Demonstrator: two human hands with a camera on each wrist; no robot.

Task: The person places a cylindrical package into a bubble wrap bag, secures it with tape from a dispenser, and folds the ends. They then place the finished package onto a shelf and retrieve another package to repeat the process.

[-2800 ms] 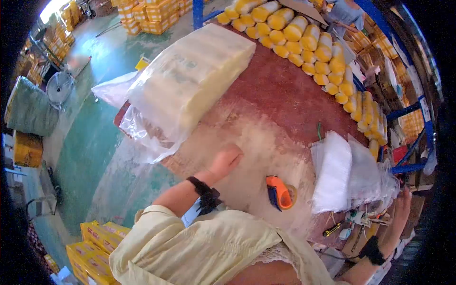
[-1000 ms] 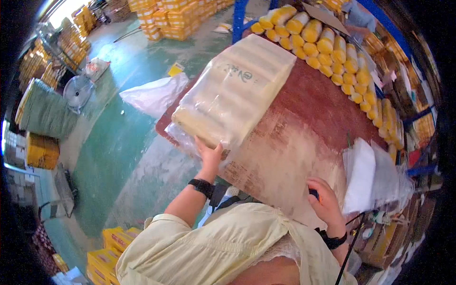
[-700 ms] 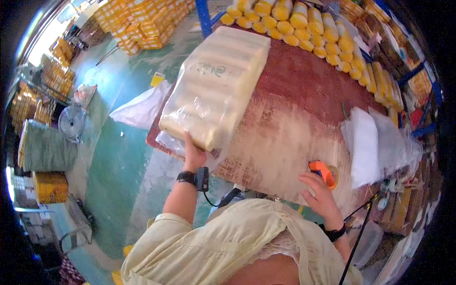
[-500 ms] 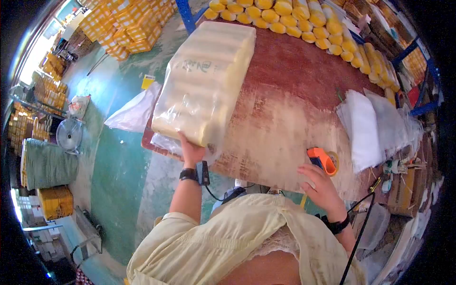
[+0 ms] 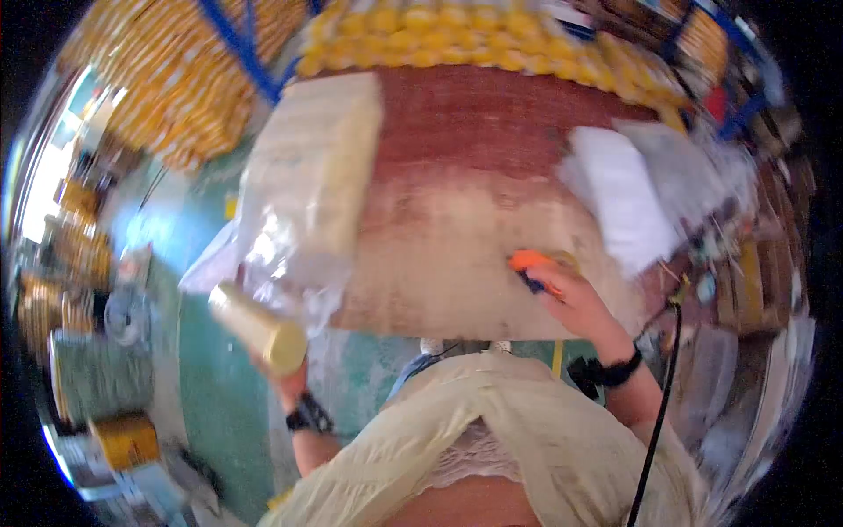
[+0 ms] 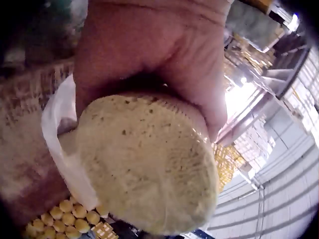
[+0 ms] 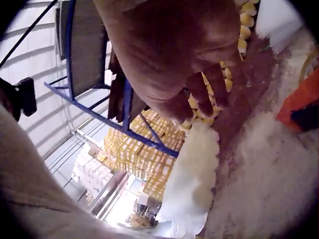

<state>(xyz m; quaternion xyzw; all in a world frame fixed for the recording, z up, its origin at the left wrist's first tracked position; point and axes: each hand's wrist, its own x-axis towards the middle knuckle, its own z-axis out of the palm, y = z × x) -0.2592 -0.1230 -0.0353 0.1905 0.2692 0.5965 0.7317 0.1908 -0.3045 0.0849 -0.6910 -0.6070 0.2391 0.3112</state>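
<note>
And here's the left hand [image 5: 286, 379], its grip wrapped firmly around 1 pale cylindrical roll [image 5: 256, 328], thumb on 1 side and fingers on the other! The roll is up at the near left corner of the worktop [image 5: 439, 263], tilted, 1 round end toward the person; whether it touches the plastic bag [image 5: 307, 176] just beyond, the frames can't tell.

That bag, clear and packed with pale rolls, lies along the worktop's left side, its near end crumpled and shiny.

Over to the right hand [image 5: 575, 303]: grip slack, fingers loosely bent, nothing in hold, just beside the orange tape dispenser [image 7: 301, 99]. White sheets [image 5: 628, 198] spread to its right, and yellow-ended rolls [image 5: 421, 39] line the far edge in stacked rows.
</note>
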